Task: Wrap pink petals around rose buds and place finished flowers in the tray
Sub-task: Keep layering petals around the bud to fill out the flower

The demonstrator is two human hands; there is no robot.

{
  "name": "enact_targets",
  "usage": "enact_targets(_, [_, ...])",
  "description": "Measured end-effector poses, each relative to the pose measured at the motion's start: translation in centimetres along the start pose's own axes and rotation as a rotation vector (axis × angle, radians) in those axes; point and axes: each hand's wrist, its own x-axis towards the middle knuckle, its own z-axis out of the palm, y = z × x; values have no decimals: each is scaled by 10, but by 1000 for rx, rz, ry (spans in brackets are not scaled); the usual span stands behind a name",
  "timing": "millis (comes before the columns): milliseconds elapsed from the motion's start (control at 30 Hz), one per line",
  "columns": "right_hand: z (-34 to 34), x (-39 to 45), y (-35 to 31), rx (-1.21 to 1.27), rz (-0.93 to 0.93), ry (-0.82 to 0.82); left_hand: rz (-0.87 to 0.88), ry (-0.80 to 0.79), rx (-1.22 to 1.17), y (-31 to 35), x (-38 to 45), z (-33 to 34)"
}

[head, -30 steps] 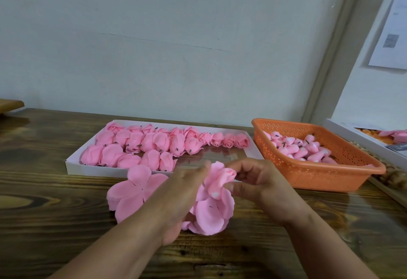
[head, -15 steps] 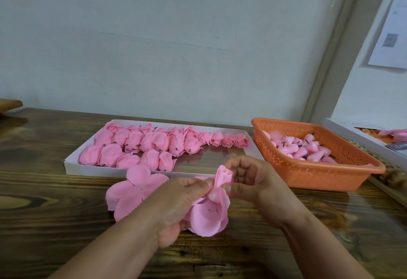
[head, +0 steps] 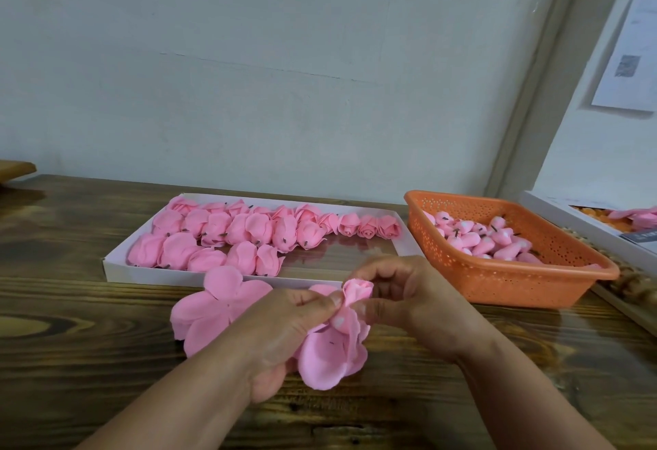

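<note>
before tray (head: 117, 273) edge, fingers (head: 320, 302) pinching bud (head: 357, 291)

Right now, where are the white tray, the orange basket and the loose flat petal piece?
Tray (head: 117, 270), head view, near-left front wall.
Basket (head: 515, 282), head view, front perforated wall.
Petal piece (head: 213, 304), head view, middle of the flat petals.

Pink roses (head: 227, 233) fill a white tray (head: 117, 266). Pale pink buds (head: 480, 236) lie in an orange basket (head: 515, 282) patterned with small holes. The desk (head: 71, 343) is dark brown with streaky grain.
</note>
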Motion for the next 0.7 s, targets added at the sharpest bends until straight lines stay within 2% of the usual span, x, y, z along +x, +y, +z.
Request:
enact_targets(100, [3,0,2,-5,-35,58,21,34,25,2,0,0])
enact_targets(267, [0,1,9,80,49,288,21,27,-282,5,0,-6])
enact_targets(500, [10,3,1,-28,38,243,36,139,-99,-3,-2,1])
enact_targets(700, [13,1,-2,65,30,242,102,110,-75,-5,-3,4])
